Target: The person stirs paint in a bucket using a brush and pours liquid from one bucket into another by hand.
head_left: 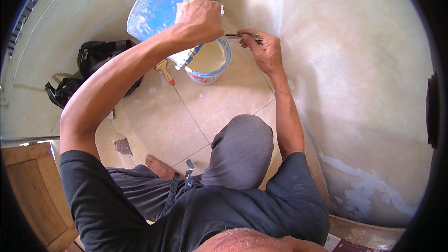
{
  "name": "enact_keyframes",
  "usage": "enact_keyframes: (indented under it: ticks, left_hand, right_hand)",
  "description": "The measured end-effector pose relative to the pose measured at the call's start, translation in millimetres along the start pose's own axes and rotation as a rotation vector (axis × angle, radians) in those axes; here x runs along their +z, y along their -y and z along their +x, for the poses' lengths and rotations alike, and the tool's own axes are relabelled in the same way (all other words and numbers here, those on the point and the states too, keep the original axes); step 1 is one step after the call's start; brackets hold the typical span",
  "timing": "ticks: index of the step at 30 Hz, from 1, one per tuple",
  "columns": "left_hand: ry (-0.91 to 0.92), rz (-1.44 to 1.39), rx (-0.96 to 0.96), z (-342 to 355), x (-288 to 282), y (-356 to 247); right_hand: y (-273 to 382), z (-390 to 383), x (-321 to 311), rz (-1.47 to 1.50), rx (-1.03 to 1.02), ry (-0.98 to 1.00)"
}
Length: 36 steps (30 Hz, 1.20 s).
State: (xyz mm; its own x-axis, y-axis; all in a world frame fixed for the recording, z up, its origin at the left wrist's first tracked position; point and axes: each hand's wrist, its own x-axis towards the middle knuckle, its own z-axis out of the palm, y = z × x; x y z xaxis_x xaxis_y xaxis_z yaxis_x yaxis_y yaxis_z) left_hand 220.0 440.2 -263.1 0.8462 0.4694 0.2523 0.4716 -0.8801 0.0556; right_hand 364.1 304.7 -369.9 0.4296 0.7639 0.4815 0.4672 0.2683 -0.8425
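Note:
A paint-smeared blue bucket (154, 11) is tipped on its side, its mouth toward the lower right. My left hand (201, 20) is closed over its rim; the fingertips are hidden. Just below sits a smaller tub (205, 75) with a blue rim, holding cream-coloured paint. White smears and drips mark the bucket's lower edge, close over the tub. My right hand (266, 51) pinches a thin, dark, stick-like tool (233, 36), seen almost edge-on above the tub. Its far end comes up beside my left hand, and I cannot tell whether they touch.
A paintbrush (164, 71) with a red-tipped handle lies on the tiled floor left of the tub. Black plastic bags (98, 58) lie by the left wall. Walls meet behind the bucket; the right wall (354, 79) stands close. A small brown shard (123, 147) lies near my foot.

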Motion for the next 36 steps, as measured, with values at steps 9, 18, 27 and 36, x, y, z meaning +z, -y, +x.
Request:
enact_keyframes:
  ticks: [9, 18, 27, 36]
  left_hand:
    - [-0.003, 0.012, -0.003, 3.7, 9.8, -1.1]
    - [0.081, -0.013, -0.026, 5.8, 2.9, -1.1]
    - [-0.062, -0.011, -0.042, 6.0, 0.7, 9.0]
    - [0.011, -0.017, -0.127, 11.8, -8.2, 29.2]
  right_hand:
    - [6.1, -5.9, -7.9, -0.078, 0.05, 0.045]
    - [6.3, 3.5, 8.3, -0.09, -0.218, 0.08]
    - [5.9, -19.5, 1.4, -0.265, -0.26, 0.163]
    - [10.1, -28.4, -18.7, -0.242, -0.22, 0.156]
